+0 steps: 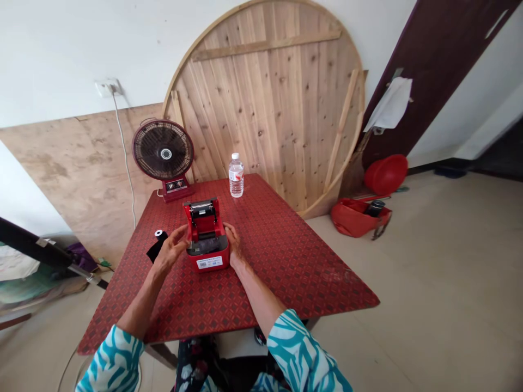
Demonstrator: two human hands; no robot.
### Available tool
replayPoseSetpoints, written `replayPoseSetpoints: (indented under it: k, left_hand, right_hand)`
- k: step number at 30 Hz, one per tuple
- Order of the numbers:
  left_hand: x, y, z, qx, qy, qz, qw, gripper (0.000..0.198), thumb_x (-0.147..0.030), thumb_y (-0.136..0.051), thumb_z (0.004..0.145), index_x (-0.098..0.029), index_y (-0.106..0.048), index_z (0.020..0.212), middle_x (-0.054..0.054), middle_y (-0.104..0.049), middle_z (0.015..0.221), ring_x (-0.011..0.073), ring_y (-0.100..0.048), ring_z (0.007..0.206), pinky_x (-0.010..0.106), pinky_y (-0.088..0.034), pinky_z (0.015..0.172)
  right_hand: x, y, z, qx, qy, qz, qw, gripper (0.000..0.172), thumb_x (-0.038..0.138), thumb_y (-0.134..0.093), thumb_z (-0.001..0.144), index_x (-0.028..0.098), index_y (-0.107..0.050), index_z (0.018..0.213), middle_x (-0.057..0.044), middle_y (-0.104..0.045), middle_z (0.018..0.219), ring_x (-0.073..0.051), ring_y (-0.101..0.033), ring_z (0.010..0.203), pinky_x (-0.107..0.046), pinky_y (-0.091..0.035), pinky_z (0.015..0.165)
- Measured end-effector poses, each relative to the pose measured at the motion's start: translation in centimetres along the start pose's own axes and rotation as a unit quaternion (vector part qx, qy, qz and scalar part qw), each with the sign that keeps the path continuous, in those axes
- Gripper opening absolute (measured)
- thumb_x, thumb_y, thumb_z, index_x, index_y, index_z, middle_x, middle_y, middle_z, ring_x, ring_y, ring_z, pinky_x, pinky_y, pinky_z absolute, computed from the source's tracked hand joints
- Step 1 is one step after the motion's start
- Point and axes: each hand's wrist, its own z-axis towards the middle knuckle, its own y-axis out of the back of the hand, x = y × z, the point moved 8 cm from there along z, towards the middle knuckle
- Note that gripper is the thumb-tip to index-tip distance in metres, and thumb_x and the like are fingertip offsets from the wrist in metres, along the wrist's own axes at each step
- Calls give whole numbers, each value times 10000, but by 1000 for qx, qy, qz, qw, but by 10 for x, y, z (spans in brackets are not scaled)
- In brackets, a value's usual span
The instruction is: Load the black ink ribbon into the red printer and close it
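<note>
A red label printer [207, 256] sits on the table with its lid raised, showing a black roller and a dark inside. On its front is a white sticker with printed codes. My left hand [170, 251] grips the printer's left side, fingers bent against the edge. Against the opposite side rests my right hand [233, 244], its fingers curled round toward the back and partly hidden. Just beyond my left hand lies a small black roll [160, 235] with a white core, a dark strip hanging loose from it.
A red patterned cloth covers the table [286, 261]. At its far end stand a dark red fan [164, 155] and a clear water bottle [236, 177]. Behind leans a large round wooden board [269, 109]. A red bag [355, 219] and a red basin [386, 174] are on the right.
</note>
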Motion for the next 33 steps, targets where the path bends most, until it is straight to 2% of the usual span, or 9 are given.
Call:
replayPoseSetpoints:
  k: [2,4,8,10,15,22,27,30,33]
  left_hand:
    - [-23,-7,7,29,-75,124,989,424,-354,-631,766,-193,-683,1154,99,-646,1286,281,-541,1251,376,-412,1049]
    - [-39,-28,17,91,-123,255,955,342,-333,-514,869,-198,-702,1121,83,-682,1224,242,-603,1173,342,-432,1028]
    - [-33,-78,41,237,-99,524,812,382,-160,-391,916,-207,-684,1158,72,-699,1205,202,-646,1113,281,-468,956]
    - [-27,-92,52,274,-73,566,774,322,-128,-463,874,-191,-724,1051,90,-741,1086,224,-689,1009,276,-503,853]
    - [-23,-105,61,313,-56,573,755,202,-104,-605,760,-175,-739,892,89,-764,961,237,-706,877,253,-504,701]
    - [-34,-100,53,298,-73,587,749,312,-176,-658,762,-192,-669,1074,82,-727,1093,234,-673,995,263,-500,785]
    - [-67,-90,32,256,-144,564,771,345,-174,-605,802,-239,-642,1139,76,-669,1217,246,-632,1110,316,-486,898]
    - [-97,-55,24,177,-204,474,838,308,-206,-605,796,-226,-642,1102,53,-697,1112,211,-670,981,310,-510,862]
    - [-103,7,35,49,-175,372,910,298,-244,-619,754,-198,-619,1049,21,-717,959,175,-683,828,286,-533,774]
  right_hand:
    - [2,0,-1,-4,-6,1,1000,407,547,-627,738,270,-695,1029,6,-736,944,-208,-642,913,-314,-488,776]
    - [3,-1,-2,-7,-16,4,1000,418,547,-628,732,261,-695,1030,1,-737,937,-214,-642,912,-319,-487,780]
    - [3,1,-3,-4,-29,-9,1000,426,538,-624,727,250,-692,1033,-8,-733,967,-215,-644,902,-328,-477,799]
    - [3,4,-3,-5,-22,-21,1000,429,536,-623,723,245,-693,1031,-17,-725,1019,-217,-640,941,-329,-473,818]
    - [-2,8,-2,-2,-22,-28,999,463,542,-615,723,238,-682,1065,-31,-727,1020,-231,-640,972,-336,-482,809]
    - [-2,7,-1,-1,-12,-30,999,447,539,-608,731,241,-685,1055,-28,-729,1013,-230,-636,981,-333,-484,801]
    - [-1,6,-2,-9,-21,-9,1000,446,533,-634,705,232,-677,1032,-32,-721,1024,-219,-636,953,-331,-482,799]
    - [-1,4,-3,-1,-34,8,999,450,527,-645,697,227,-666,1031,-30,-721,998,-206,-642,892,-326,-482,778]
    - [-3,4,-4,2,-50,19,999,471,531,-650,691,227,-655,1051,-23,-726,959,-200,-645,834,-323,-482,745]
